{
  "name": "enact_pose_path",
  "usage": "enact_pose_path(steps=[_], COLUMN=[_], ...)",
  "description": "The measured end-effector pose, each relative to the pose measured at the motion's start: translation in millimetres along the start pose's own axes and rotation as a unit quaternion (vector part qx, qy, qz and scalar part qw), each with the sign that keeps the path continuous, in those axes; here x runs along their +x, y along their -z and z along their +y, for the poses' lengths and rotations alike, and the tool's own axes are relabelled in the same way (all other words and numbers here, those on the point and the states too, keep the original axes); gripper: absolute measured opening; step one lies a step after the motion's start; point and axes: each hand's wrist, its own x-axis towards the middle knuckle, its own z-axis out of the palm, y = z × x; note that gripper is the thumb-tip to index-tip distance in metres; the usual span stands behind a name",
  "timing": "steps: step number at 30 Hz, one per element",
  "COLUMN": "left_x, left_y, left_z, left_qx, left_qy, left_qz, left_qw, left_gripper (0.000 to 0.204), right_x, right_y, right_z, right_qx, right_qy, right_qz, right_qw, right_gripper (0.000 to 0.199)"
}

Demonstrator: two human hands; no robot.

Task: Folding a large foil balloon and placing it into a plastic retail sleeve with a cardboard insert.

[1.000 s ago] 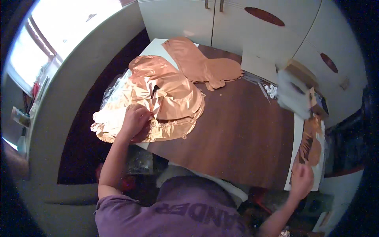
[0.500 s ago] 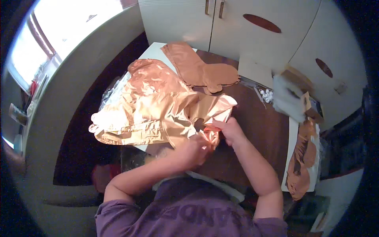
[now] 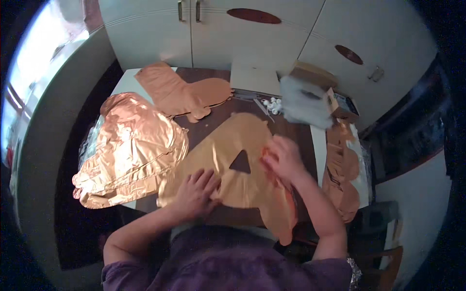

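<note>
A flat, rose-gold foil balloon point(image 3: 233, 186) with a triangular hole lies spread on the dark brown table in front of me. My left hand point(image 3: 196, 194) rests on its near left part, fingers stretched out and apart. At the right edge, beside the hole, my right hand point(image 3: 285, 157) has its fingers closed on the foil, where a bit of orange-red shows. The balloon's narrow lower leg hangs over the table's near edge. Left of it is a pile of shiny, creased copper foil balloons point(image 3: 133, 150).
Flat copper foil balloons point(image 3: 167, 89) are stacked at the back left. White ribbon-like rolls point(image 3: 273, 105), a clear plastic bag point(image 3: 306, 104) and an opened cardboard box point(image 3: 342, 104) stand at the back right. More folded foil balloons point(image 3: 342, 169) lie along the right edge. Cabinets point(image 3: 145, 36) close off the back.
The bunched foil balloon in my hands has been laid out flat, apart from the pile. My left hand has opened onto it. The view has shifted right.
</note>
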Motion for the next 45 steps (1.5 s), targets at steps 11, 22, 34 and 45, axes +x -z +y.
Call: enact_pose_path(steps=[11,22,34,45], left_x=[97,96,129,118], left_y=[-20,-22,20,112], left_z=[-31,-19,27,181], left_qx=[-0.059,-0.088,-0.215,-0.829], left_qy=[-0.089,-0.098,-0.15,-0.333], left_qz=[0.1,0.079,0.028,-0.287], left_qw=[0.989,0.988,0.964,0.346], left_gripper=[0.039,0.041,0.036,0.059], right_x=[66,92,-127,-97], right_y=[-34,-19,47,24], right_z=[53,76,241,242], right_qx=[0.07,-0.016,0.036,0.001], right_qy=[-0.006,-0.13,-0.423,-0.358], right_qz=[0.099,0.186,0.221,0.234], right_qw=[0.993,0.974,0.878,0.904], right_gripper=[0.022,0.017,0.03,0.033])
